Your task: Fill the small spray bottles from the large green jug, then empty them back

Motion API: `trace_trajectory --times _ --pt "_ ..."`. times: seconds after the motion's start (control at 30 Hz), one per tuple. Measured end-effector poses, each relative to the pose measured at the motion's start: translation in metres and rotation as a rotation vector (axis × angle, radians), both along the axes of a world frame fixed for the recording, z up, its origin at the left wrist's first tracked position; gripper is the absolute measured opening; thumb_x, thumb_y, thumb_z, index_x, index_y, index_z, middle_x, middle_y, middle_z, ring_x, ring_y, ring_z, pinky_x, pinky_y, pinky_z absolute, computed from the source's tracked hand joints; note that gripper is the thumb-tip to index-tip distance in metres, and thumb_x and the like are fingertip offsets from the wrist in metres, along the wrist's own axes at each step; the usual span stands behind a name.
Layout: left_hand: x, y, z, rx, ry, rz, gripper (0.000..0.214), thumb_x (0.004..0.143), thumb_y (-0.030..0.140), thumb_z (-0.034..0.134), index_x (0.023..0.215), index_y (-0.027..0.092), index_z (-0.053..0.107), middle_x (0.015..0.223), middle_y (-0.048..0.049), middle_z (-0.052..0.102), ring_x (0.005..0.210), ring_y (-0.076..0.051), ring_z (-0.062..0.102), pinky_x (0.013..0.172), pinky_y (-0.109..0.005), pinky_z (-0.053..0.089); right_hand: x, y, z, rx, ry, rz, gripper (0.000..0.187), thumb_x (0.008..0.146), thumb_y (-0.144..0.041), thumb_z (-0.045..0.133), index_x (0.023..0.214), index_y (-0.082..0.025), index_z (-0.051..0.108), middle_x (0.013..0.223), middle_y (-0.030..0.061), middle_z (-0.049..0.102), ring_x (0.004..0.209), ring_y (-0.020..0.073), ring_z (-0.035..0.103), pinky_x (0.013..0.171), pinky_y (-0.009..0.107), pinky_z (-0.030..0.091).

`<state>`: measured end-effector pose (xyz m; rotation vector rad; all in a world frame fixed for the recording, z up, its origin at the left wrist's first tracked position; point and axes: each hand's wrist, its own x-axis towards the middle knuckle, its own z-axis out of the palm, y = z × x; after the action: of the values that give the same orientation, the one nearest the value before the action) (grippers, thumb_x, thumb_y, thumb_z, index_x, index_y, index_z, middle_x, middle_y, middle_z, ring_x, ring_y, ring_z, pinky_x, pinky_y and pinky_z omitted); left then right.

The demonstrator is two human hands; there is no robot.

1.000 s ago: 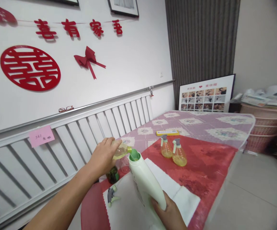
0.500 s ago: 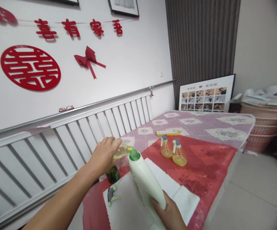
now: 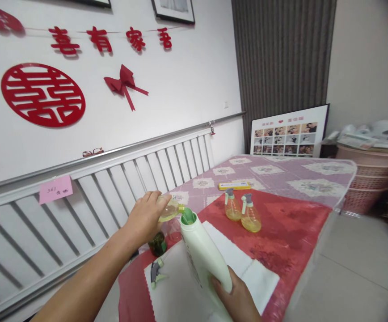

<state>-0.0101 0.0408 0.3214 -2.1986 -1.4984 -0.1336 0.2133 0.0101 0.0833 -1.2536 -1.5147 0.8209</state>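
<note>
My left hand (image 3: pixel 145 219) grips a small clear bottle (image 3: pixel 169 210) of yellowish liquid, tipped sideways so its neck meets the green open mouth of a big white bottle (image 3: pixel 203 255). My right hand (image 3: pixel 236 299) is wrapped round the lower body of that white bottle, which leans up and to the left. Both are held above a white cloth (image 3: pixel 180 290) on a red table cover (image 3: pixel 281 237). A loose grey spray head (image 3: pixel 156 272) lies on the cloth, and a dark green bottle (image 3: pixel 158 244) stands under my left hand.
Two small spray bottles (image 3: pixel 244 212) of yellow liquid stand on the red cover, a yellow flat box (image 3: pixel 234 185) behind them. A white slatted rail (image 3: pixel 113 179) runs along the left. Pink baskets (image 3: pixel 371 179) and a photo board (image 3: pixel 289 132) stand at the far end.
</note>
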Motion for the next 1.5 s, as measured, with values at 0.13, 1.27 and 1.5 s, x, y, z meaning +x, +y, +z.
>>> trace_trajectory --times 0.13,1.27,1.5 --pt "0.0 -0.001 0.002 -0.003 0.023 0.01 0.075 0.068 0.012 0.059 0.137 0.028 0.036 0.137 -0.0116 0.044 0.123 -0.03 0.043 0.098 -0.043 0.041 0.0 0.002 -0.002 -0.009 -0.021 -0.001 0.031 0.075 -0.043 0.053 0.089 -0.019 0.066 0.089 0.0078 0.076 0.084 0.0262 0.071 0.071 0.029 0.054" --pt "0.003 -0.002 0.004 -0.016 0.035 0.02 0.075 0.068 0.008 0.057 0.136 0.029 0.036 0.136 -0.0104 0.045 0.124 -0.029 0.041 0.099 -0.042 0.039 -0.001 0.005 -0.01 -0.004 -0.002 -0.006 0.034 0.077 -0.046 0.053 0.093 -0.019 0.066 0.093 0.0074 0.076 0.088 0.0261 0.071 0.072 0.029 0.054" --pt "0.003 -0.001 0.004 -0.019 0.054 0.034 0.074 0.069 0.011 0.06 0.137 0.03 0.035 0.138 -0.0102 0.043 0.125 -0.029 0.04 0.1 -0.042 0.039 -0.001 0.004 -0.006 -0.022 -0.016 -0.008 0.035 0.076 -0.047 0.053 0.092 -0.019 0.066 0.091 0.0074 0.077 0.086 0.0262 0.071 0.072 0.029 0.055"
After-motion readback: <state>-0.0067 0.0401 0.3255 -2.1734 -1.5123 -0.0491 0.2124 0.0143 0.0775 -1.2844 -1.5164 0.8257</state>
